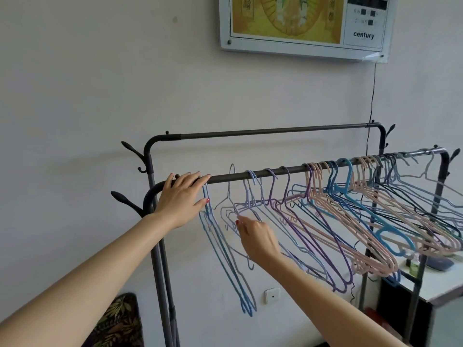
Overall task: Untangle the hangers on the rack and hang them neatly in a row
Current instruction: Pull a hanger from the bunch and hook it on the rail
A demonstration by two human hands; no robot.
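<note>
Rack (275,133): dark metal frame with two horizontal bars, the rear bar bare, standing against a white wall
Front rail (250,174): carries all the hangers; runs from the left corner up toward the right
Left hand (181,196): laid over the left end of the front rail, fingers draped over the bar and the thumb below, touching the hooks of the blue hangers
Blue hangers (225,259): a small bunch at the far left of the rail, hanging steeply tilted with the lower ends pointing down
Right hand (258,237): below the rail, fingertips pinched on the wire of a grey hanger
Grey hanger (226,196): hook raised above the rail, not seated on it; its body is meshed with neighbouring lilac hangers
Hangers (350,209): purple, pink, blue and grey ones crowded along the middle and right of the rail, overlapping and interlocked
Desk (431,281): white, lower right behind the rack
</note>
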